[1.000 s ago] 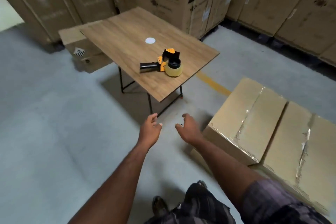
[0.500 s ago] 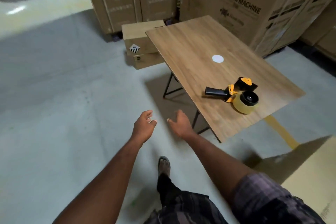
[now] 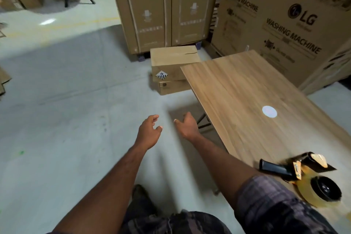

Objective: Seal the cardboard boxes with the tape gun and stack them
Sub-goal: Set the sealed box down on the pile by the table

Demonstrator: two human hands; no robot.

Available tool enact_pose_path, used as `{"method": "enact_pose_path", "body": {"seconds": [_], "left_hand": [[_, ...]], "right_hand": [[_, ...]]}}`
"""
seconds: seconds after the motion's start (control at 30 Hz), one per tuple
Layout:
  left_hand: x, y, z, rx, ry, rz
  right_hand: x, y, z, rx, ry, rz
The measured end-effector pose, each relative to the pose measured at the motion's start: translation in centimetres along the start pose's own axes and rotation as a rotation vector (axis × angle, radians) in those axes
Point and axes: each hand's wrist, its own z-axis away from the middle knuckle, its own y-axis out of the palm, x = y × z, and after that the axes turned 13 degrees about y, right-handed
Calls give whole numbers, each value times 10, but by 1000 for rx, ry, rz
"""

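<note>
Both your left hand [image 3: 148,132] and right hand [image 3: 187,128] hang relaxed, grasping nothing; the tape gun [image 3: 307,178] lies on the table [image 3: 237,89] — whose edge hides part of the stacked cardboard boxes [image 3: 171,69].

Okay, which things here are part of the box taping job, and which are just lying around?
Job: tape gun on the table; upper box and lower box, stacked on the floor; left hand and right hand, both empty.
Lying about: white dot on the tabletop; washing machine cartons; tall cartons behind the stacked boxes.
</note>
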Motion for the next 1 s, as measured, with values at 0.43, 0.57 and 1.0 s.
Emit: {"method": "enact_pose_path", "body": {"seconds": [0.43,0.57,1.0], "left_hand": [[107,-152,-279,93,62,-80],[123,-192,-346,122,51,-94],[123,-204,-620,311,109,-137]], "right_hand": [[202,102,-202,-53,115,11],[256,123,-244,-59,139,27],[370,114,-457,-126,14,317]]}}
